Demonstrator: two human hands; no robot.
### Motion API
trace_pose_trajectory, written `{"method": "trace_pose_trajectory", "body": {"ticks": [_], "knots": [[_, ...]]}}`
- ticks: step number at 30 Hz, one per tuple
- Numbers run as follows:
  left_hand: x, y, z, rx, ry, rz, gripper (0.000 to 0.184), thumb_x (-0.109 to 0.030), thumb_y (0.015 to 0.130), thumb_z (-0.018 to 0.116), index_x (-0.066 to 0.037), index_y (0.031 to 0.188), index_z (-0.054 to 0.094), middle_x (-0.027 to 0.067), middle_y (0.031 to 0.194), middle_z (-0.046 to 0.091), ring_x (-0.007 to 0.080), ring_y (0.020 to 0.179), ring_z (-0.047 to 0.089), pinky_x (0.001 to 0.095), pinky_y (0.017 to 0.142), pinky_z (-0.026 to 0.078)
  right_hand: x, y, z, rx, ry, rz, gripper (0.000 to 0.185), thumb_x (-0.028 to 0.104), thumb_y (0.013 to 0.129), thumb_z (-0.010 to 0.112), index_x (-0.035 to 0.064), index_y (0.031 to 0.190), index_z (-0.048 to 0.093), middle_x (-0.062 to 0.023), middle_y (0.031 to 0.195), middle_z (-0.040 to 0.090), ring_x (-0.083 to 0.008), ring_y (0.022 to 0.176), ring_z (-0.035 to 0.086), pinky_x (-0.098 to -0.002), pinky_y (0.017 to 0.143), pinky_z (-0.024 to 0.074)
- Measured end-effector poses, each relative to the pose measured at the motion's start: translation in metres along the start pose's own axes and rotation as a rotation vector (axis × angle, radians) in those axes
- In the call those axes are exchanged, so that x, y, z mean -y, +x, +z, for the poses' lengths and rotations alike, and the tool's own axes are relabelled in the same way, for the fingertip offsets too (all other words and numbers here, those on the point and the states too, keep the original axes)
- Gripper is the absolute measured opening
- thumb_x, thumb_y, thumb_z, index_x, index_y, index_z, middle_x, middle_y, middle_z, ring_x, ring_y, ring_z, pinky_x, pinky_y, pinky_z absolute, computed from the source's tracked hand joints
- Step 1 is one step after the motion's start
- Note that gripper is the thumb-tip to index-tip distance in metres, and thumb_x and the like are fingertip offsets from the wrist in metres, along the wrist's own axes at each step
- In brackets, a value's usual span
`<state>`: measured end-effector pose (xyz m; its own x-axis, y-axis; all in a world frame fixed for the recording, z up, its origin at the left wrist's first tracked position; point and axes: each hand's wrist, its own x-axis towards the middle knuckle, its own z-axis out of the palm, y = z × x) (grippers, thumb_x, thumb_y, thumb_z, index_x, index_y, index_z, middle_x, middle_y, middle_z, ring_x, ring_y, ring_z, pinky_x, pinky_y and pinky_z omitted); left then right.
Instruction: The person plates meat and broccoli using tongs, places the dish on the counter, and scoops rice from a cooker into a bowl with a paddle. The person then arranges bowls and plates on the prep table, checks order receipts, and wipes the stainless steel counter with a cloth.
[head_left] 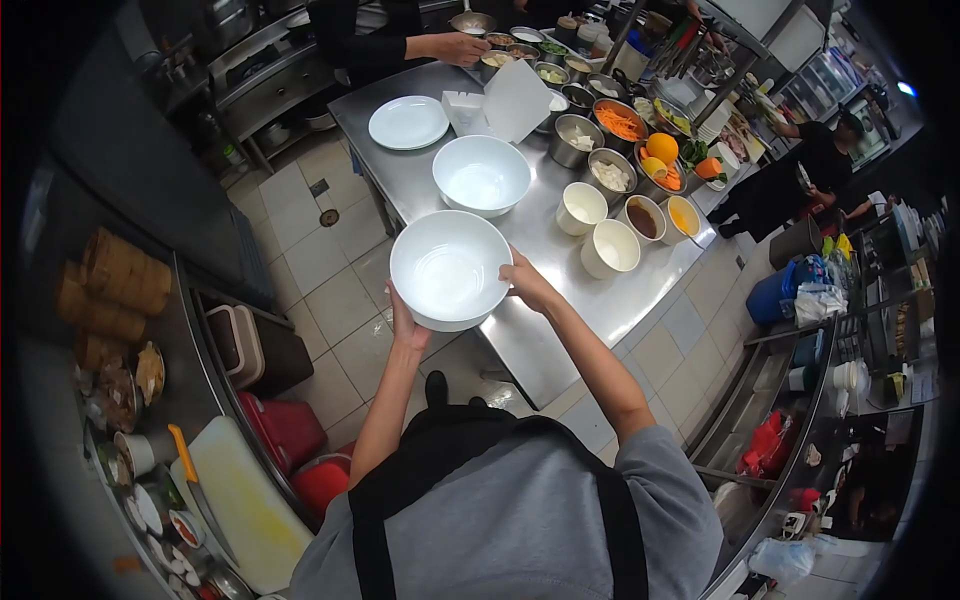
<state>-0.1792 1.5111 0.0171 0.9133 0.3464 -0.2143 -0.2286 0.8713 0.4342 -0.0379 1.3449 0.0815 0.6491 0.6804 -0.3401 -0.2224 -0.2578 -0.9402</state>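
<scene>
Between my two hands is a white bowl (450,266), held over the near left edge of the steel table (540,345). My left hand (405,320) grips its lower left side, fingers partly hidden beneath it. On the right rim is my right hand (522,278), its fingers closed on the bowl. A second white bowl (482,175) stands on the table just behind. Both bowls look empty inside. To the right are paper cups, two of them pale inside (610,248), one with brown sauce (645,218) and one with yellow-orange content (683,217).
White plates (408,122) and an open white box (515,100) lie farther back. Metal tubs of shredded carrot (620,121) and other food line the table's far right. One person's hand (460,48) reaches over tubs; another person (825,160) stands right. A knife (190,465) rests beside a cutting board (245,500).
</scene>
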Motion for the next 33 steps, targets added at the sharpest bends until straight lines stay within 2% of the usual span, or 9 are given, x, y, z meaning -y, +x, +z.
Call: {"method": "trace_pose_trajectory", "body": {"ticks": [8,11,14,17,20,23,26,29,33], "knots": [[0.007,0.012,-0.003,-0.039,0.149,-0.068,0.061,-0.053,0.091,0.034,-0.010,0.134,0.032,0.0089,0.132,0.041,0.0222,0.121,0.041,0.0392,0.099,0.038,0.000,-0.007,-0.010,-0.105,0.162,0.077,0.074,0.003,0.062,0.040,0.0067,0.135,0.029,-0.0117,0.110,0.048,-0.0201,0.094,0.049,-0.0301,0.077,0.0437],[-0.002,0.004,0.000,0.008,0.267,-0.142,0.065,-0.053,0.088,0.041,-0.012,0.135,0.025,0.0103,0.139,0.031,0.0293,0.125,0.034,0.0534,0.097,0.034,-0.014,-0.002,-0.017,-0.077,0.138,0.045,0.072,0.005,0.066,0.044,0.0041,0.136,0.028,-0.0126,0.113,0.048,-0.0196,0.096,0.049,-0.0293,0.077,0.0437],[-0.015,-0.015,0.028,-0.188,0.471,-0.217,0.071,-0.045,0.084,0.053,-0.013,0.135,0.015,0.0150,0.137,0.027,0.0375,0.122,0.035,0.0639,0.089,0.034,-0.023,0.007,-0.029,-0.020,-0.068,-0.053,0.070,0.013,0.075,0.049,0.0028,0.138,0.021,-0.0143,0.117,0.048,-0.0196,0.102,0.048,-0.0297,0.080,0.0429],[-0.014,-0.014,0.021,-0.169,0.565,-0.189,0.079,-0.029,0.076,0.061,-0.013,0.134,0.008,0.0176,0.132,0.027,0.0412,0.118,0.038,0.0663,0.084,0.036,-0.002,0.034,-0.041,-0.287,-0.088,0.109,0.073,0.023,0.082,0.051,0.0000,0.139,0.012,-0.0217,0.120,0.046,-0.0234,0.098,0.055,-0.0304,0.076,0.0480],[-0.012,-0.013,0.019,-0.264,0.447,-0.204,0.079,-0.016,0.069,0.058,-0.010,0.133,0.013,0.0186,0.126,0.032,0.0401,0.114,0.041,0.0641,0.083,0.039,0.039,0.056,-0.036,-0.478,0.217,0.093,0.069,0.028,0.085,0.048,-0.0044,0.135,0.015,-0.0294,0.111,0.049,-0.0285,0.082,0.063,-0.0309,0.067,0.0539],[-0.015,-0.012,0.015,-0.194,0.378,-0.201,0.089,-0.009,0.066,0.059,-0.009,0.136,0.003,0.0218,0.126,0.030,0.0387,0.115,0.039,0.0606,0.080,0.043,0.026,0.105,-0.038,-0.455,0.173,0.017,0.058,0.021,0.083,0.046,-0.0119,0.125,0.024,-0.0330,0.101,0.053,-0.0330,0.070,0.065,-0.0313,0.057,0.0563],[-0.016,-0.004,0.007,-0.196,0.361,-0.216,0.089,-0.007,0.066,0.057,-0.008,0.136,0.002,0.0209,0.125,0.030,0.0379,0.114,0.040,0.0579,0.080,0.044,0.041,0.112,-0.055,-0.338,0.145,0.064,0.045,0.013,0.079,0.041,-0.0158,0.112,0.032,-0.0325,0.095,0.055,-0.0370,0.074,0.064,-0.0360,0.063,0.0570],[-0.019,0.017,0.008,-0.215,0.409,-0.182,0.081,-0.006,0.066,0.056,-0.004,0.134,0.012,0.0198,0.120,0.038,0.0365,0.109,0.046,0.0538,0.079,0.047,0.058,0.088,-0.072,-0.300,0.345,-0.034,0.043,0.008,0.075,0.039,-0.0195,0.108,0.034,-0.0322,0.094,0.056,-0.0394,0.077,0.064,-0.0388,0.067,0.0568],[-0.018,0.063,0.030,-0.083,0.509,-0.093,0.060,-0.007,0.066,0.051,0.002,0.123,0.033,0.0202,0.110,0.047,0.0375,0.099,0.054,0.0592,0.075,0.047,0.095,0.011,-0.087,-0.333,0.424,-0.213,0.044,0.011,0.074,0.040,-0.0170,0.108,0.039,-0.0281,0.089,0.060,-0.0364,0.076,0.065,-0.0369,0.065,0.0568]]}}
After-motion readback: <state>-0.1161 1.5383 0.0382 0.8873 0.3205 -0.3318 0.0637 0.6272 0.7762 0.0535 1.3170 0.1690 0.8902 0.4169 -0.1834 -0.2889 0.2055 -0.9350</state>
